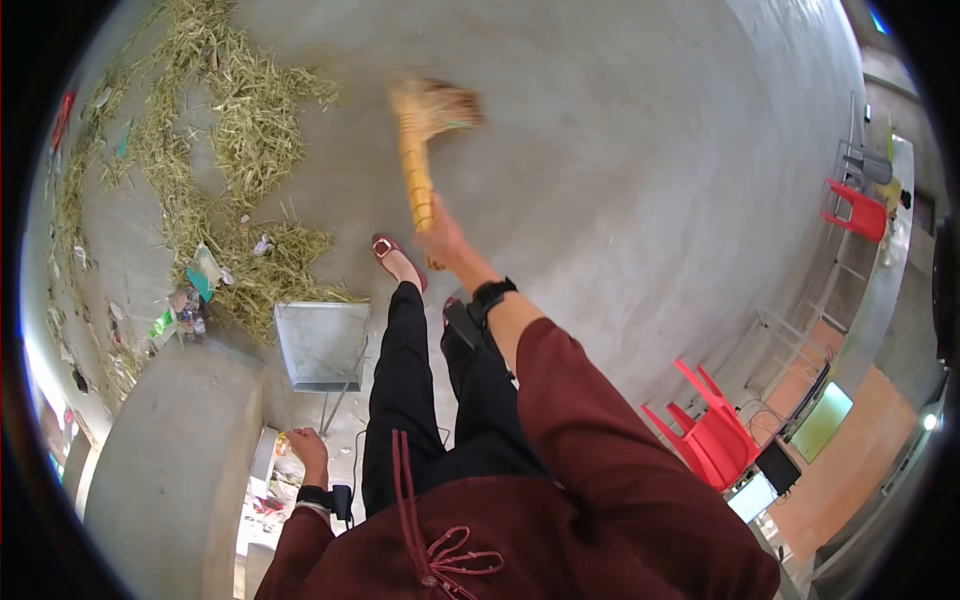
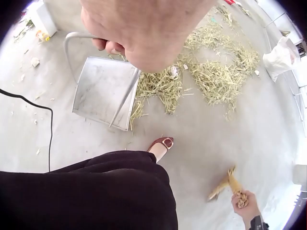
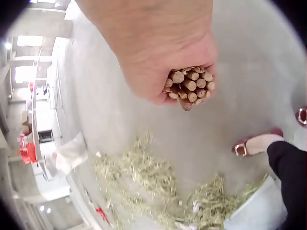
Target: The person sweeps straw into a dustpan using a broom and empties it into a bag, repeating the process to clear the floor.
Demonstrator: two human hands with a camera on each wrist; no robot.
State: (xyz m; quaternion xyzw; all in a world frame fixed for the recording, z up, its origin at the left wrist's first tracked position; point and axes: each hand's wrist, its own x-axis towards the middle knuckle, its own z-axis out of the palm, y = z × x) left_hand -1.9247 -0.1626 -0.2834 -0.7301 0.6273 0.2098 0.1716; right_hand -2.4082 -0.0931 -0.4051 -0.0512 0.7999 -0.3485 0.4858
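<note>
My right hand point(image 1: 445, 240) grips the handle of a short straw broom point(image 1: 415, 170) bound with yellow wrapping. Its brush end is blurred and lies out over the grey floor, to the right of the straw. The cut stalk ends of the broom handle point(image 3: 190, 87) poke out of my fist in the right wrist view. My left hand point(image 2: 139, 33) has its fingers curled round the wire handle of a metal dustpan point(image 2: 103, 91). The dustpan's open edge lies against a heap of dry straw point(image 1: 255, 265), left of my feet.
More straw point(image 1: 255, 120) is strewn along the far left, with plastic scraps point(image 1: 190, 300) among it. A concrete block point(image 1: 170, 470) stands at the lower left. Red chairs point(image 1: 705, 430) line the right side. A black cable point(image 2: 51, 124) runs across the floor.
</note>
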